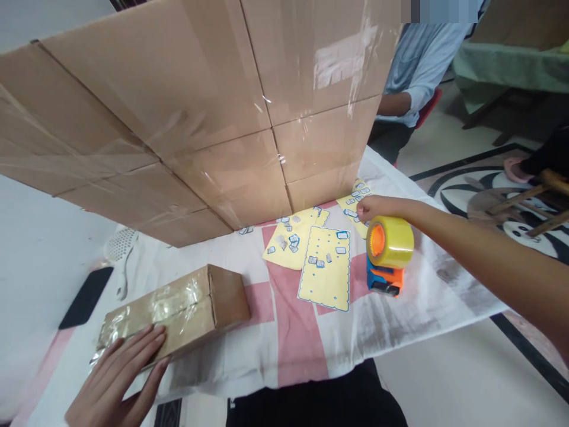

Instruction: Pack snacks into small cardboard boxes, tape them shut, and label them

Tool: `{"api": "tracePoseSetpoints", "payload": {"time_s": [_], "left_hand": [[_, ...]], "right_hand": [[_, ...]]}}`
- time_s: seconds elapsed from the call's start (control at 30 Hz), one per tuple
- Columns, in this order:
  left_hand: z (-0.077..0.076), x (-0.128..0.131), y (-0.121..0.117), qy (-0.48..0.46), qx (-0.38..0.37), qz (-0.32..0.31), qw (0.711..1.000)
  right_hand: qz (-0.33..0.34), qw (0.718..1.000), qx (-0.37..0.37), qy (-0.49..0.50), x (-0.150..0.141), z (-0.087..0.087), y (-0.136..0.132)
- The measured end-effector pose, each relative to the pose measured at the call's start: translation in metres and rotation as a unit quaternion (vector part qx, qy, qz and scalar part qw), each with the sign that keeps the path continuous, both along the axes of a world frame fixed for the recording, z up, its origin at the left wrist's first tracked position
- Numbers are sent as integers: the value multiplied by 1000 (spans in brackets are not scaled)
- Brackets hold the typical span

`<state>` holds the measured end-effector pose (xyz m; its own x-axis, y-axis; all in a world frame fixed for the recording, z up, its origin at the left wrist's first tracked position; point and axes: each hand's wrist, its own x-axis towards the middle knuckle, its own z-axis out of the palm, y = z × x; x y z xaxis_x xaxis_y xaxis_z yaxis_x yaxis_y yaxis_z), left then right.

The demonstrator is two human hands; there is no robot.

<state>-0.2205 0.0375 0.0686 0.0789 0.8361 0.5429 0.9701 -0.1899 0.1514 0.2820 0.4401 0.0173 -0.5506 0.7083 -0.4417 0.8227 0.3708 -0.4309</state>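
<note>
My left hand (pixel 127 376) lies with its fingers stretched over the near side of a small taped cardboard box (pixel 178 305). On the right, my right hand (pixel 373 209) is curled closed at a yellow paper sheet (pixel 353 207) by the foot of the tall cardboard partition (pixel 213 118). Its fingertips are partly hidden, so I cannot make out what they pinch. Left of it lie another yellow sheet (pixel 291 237) and a yellow card with a blue scalloped edge (pixel 326 279), both strewn with small paper pieces. A tape dispenser (pixel 386 279) with a yellow tape roll (pixel 398 242) stands below my right forearm.
A white skimmer (pixel 121 246) and a dark flat slab (pixel 86 296) lie on the left. The white and pink tablecloth (pixel 297 338) covers the table. Behind the partition sits a person in a pale blue sleeve (pixel 427 65). A wooden stool (pixel 542 201) stands at the far right.
</note>
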Motion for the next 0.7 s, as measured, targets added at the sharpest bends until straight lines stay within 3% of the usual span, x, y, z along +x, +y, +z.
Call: {"api": "tracePoseSetpoints", "payload": {"time_s": [0.37,0.47,0.6,0.7], "left_hand": [[-6,-12,2,29,26,-29,999],[-8,-15,2,35,25,-29,999],[-11,-15,0,29,30,-22,999],[-12,-14,0,25,38,-20,999]], "right_hand": [[-34,998,11,57,3,28,-10],[-73,992,16,105,5,39,-13],[-191,951,7,242,-5,79,-35],[-204,906,32,370,-43,105,-80]]}}
